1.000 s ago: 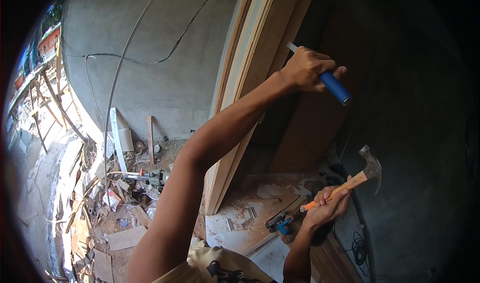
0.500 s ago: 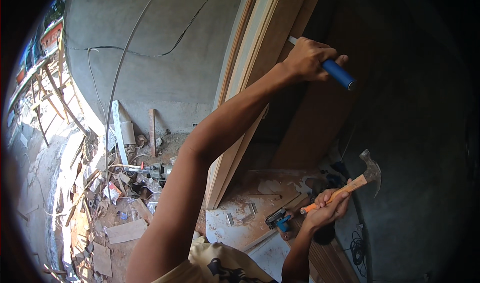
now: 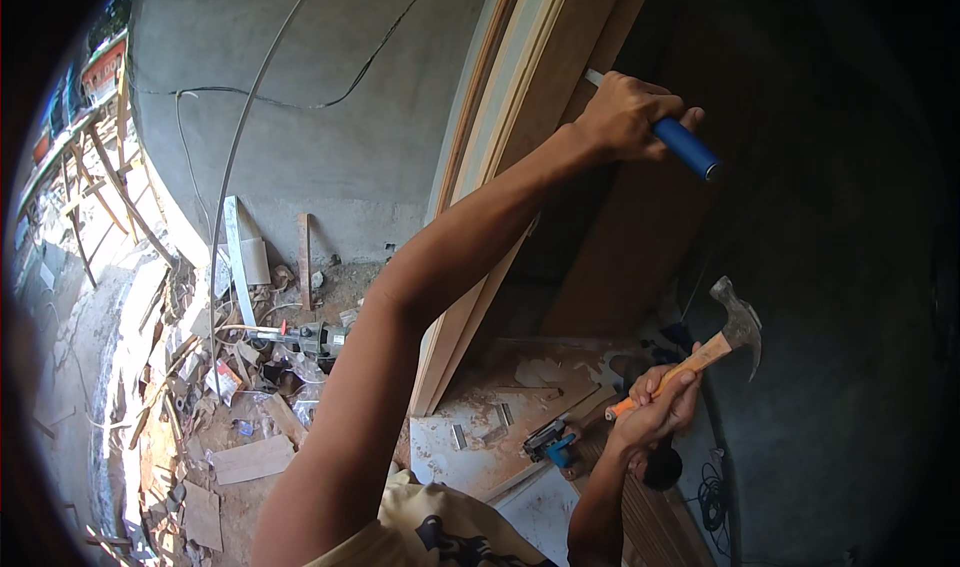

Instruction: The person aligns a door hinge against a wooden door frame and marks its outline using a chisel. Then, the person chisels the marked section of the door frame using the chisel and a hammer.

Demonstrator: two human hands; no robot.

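Note:
My left hand [image 3: 625, 119], raised at the upper right, is wrapped round a chisel with a blue handle [image 3: 686, 150]. The chisel's pale metal blade [image 3: 594, 78] points up-left and meets the side of the upright wooden frame [image 3: 540, 117]; my fist hides part of it. Lower down, my right hand [image 3: 660, 407] grips a claw hammer by its orange and bare-wood handle [image 3: 716, 349]. The steel hammer head [image 3: 742, 325] is tilted up to the right, apart from the chisel's butt end.
Below the frame stands a dusty white work surface [image 3: 435, 454] with a blue-and-black power tool [image 3: 550, 443], metal pieces and wood strips. Scrap wood and rubble [image 3: 255, 462] cover the ground at left. A coiled black cable [image 3: 713, 497] lies at lower right, near a grey wall [image 3: 830, 417].
The hammer in my right hand has risen slightly. My left hand and the chisel appear a little further right in the picture, along with the wooden frame's upper part.

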